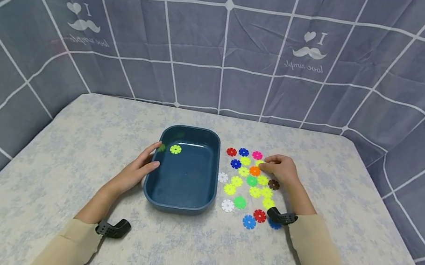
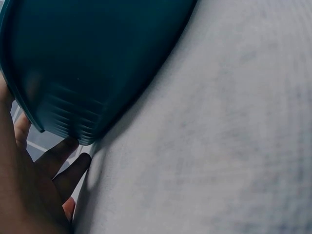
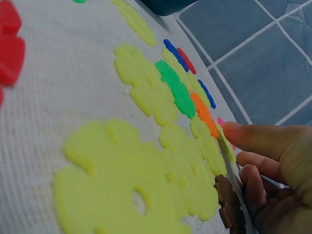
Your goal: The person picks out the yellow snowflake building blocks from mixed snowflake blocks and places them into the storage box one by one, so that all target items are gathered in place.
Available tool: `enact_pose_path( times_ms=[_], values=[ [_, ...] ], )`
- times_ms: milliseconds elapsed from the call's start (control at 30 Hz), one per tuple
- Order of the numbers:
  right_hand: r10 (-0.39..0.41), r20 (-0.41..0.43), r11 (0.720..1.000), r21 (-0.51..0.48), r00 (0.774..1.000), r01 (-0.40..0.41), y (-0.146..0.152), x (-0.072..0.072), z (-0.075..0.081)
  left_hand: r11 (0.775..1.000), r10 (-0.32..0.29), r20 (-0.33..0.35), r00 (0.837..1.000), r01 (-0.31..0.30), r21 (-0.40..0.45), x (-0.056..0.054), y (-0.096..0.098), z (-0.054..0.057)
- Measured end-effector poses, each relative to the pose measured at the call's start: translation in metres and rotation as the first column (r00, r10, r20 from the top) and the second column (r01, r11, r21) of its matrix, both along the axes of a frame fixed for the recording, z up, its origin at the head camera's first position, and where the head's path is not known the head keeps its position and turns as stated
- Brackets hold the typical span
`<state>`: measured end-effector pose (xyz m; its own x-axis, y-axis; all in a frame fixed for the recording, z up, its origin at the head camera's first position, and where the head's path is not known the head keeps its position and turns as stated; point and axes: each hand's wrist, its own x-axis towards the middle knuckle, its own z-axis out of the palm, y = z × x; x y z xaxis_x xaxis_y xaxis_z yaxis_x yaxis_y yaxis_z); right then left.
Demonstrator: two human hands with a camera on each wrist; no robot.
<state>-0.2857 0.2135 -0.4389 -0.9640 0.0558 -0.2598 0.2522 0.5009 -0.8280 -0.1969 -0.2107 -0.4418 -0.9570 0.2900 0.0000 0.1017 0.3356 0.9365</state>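
A dark teal plastic bin (image 1: 180, 193) stands left of the middle of the table. My left hand (image 1: 139, 164) holds its left rim, with the other fingers against the outer wall in the left wrist view. One yellow flower-shaped disc (image 1: 176, 149) lies inside the bin. To the right, my right hand (image 1: 282, 168) is at the far edge of a spread of discs. Its thumb and index finger pinch the edge of a yellow disc (image 3: 225, 144), beside an orange disc (image 1: 254, 171) and a pink disc (image 1: 257, 155).
Several more yellow discs (image 1: 236, 181) lie flat between bin and right arm. Among them are a brown disc (image 1: 273, 184), green disc (image 1: 240, 202), white disc (image 1: 227, 205), red disc (image 1: 259, 215) and light-blue disc (image 1: 249, 222). Grey checked curtains (image 1: 194, 39) surround the patterned table (image 1: 173, 258).
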Motion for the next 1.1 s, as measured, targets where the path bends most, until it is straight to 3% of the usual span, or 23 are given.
enact_pose_path(
  times_ms=[133, 367, 900, 1100],
  values=[
    [0.015, 0.000, 1.000, 0.004, 1.000, -0.015, -0.0016, 0.0000, -0.0002, 1.000, -0.005, -0.005, 1.000, 0.005, -0.001, -0.0008, -0.0003, 0.0000],
    [0.063, -0.069, 0.992, 0.117, 0.996, -0.055, -0.0028, -0.0011, -0.0012, 1.000, -0.003, -0.009, 1.000, 0.003, -0.010, -0.0009, -0.0007, -0.0004],
    [0.080, -0.124, 0.994, 0.087, 0.989, -0.070, -0.0034, 0.0007, 0.0007, 1.000, -0.010, -0.017, 1.000, 0.010, 0.017, 0.0000, -0.0006, -0.0004],
    [0.046, -0.150, 0.996, 0.088, 0.988, -0.033, -0.0021, -0.0009, -0.0052, 1.000, -0.009, -0.016, 1.000, 0.009, 0.013, -0.0006, -0.0002, -0.0003]
  ],
)
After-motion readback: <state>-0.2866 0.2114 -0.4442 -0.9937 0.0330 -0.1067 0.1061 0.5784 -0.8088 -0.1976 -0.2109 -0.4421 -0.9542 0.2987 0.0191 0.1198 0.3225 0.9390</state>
